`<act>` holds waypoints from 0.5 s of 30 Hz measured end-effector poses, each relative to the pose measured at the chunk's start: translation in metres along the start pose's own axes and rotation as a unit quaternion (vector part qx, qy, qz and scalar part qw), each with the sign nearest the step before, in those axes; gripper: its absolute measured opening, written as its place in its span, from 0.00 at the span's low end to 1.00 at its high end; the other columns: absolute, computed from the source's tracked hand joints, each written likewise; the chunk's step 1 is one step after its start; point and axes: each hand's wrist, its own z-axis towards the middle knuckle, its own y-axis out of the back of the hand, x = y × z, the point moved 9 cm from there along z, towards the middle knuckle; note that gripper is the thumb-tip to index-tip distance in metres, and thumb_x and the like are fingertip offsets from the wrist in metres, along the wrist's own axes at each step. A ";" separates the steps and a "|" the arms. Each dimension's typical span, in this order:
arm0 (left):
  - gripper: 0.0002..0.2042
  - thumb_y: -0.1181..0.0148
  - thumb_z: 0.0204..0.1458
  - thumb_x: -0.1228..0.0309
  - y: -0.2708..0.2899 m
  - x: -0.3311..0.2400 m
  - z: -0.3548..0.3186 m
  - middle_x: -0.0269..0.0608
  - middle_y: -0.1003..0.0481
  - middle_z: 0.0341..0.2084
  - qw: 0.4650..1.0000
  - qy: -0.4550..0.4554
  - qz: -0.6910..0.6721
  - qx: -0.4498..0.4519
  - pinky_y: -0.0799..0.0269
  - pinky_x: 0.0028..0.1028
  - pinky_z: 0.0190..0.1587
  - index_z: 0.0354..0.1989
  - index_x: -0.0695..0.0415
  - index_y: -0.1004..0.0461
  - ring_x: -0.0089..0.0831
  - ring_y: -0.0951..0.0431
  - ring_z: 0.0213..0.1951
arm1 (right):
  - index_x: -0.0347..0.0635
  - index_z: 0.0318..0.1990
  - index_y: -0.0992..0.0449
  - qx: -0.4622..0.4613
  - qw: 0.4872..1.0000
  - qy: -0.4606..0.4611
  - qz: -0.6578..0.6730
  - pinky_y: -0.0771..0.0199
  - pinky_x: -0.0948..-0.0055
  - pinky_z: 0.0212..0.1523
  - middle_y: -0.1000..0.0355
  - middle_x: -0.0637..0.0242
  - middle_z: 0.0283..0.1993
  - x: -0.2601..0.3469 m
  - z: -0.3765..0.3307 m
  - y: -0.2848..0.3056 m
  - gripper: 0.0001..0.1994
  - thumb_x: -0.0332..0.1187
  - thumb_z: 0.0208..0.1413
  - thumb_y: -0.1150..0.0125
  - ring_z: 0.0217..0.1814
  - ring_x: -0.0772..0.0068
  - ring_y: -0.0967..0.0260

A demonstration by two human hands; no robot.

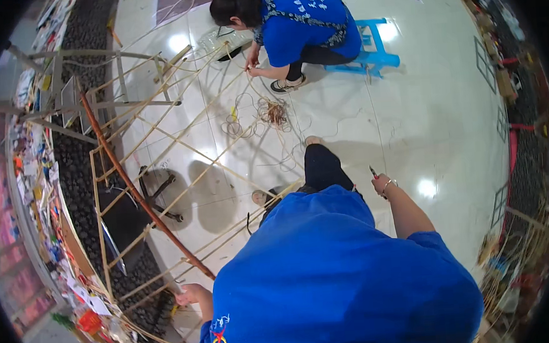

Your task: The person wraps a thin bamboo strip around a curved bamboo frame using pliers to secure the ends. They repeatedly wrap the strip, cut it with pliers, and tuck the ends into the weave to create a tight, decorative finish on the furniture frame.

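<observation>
A large frame of pale bamboo strips (185,144), tied in a crossing lattice, spreads across the left and middle. A thicker reddish-brown pole (125,171) runs slantwise over it. At the frame's near end, my left hand (193,294) is closed on a bamboo strip; part of the grip is too small to make out. Out to the right, away from the frame, my right hand (384,184) grips a slim pointed tool (373,172) with red and dark parts. Its exact kind is unclear.
A co-worker (303,25) in a blue shirt sits on a blue stool (371,49), both hands at the frame's far end. Loose coils of thin strip (274,113) lie on the glossy tiles. A wheeled chair base (159,194) stands under the frame; bundled strips (519,263) lie right.
</observation>
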 end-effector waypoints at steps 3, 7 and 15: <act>0.19 0.45 0.43 0.73 0.037 -0.052 -0.036 0.57 0.38 0.46 0.999 0.038 0.025 -0.019 0.41 0.43 0.52 0.46 0.65 0.36 0.48 0.39 0.50 | 0.35 0.32 0.31 0.015 0.999 0.024 0.016 0.36 0.68 0.16 0.33 0.59 0.22 -0.019 0.061 0.043 0.13 0.39 0.51 0.50 0.19 0.68 0.33; 0.20 0.46 0.47 0.68 0.073 -0.105 -0.108 0.55 0.44 0.50 0.998 0.024 -0.008 0.054 0.38 0.41 0.51 0.48 0.64 0.37 0.48 0.38 0.50 | 0.37 0.36 0.34 0.061 0.996 0.063 -0.009 0.37 0.70 0.15 0.35 0.63 0.21 -0.005 0.119 0.113 0.13 0.39 0.52 0.51 0.18 0.71 0.36; 0.23 0.45 0.46 0.64 0.178 -0.083 -0.202 0.55 0.47 0.54 0.977 0.051 0.178 0.104 0.44 0.40 0.55 0.50 0.62 0.37 0.48 0.45 0.55 | 0.35 0.35 0.32 -0.024 0.976 0.215 -0.026 0.32 0.63 0.27 0.31 0.52 0.26 0.091 0.273 0.293 0.14 0.40 0.53 0.50 0.26 0.58 0.32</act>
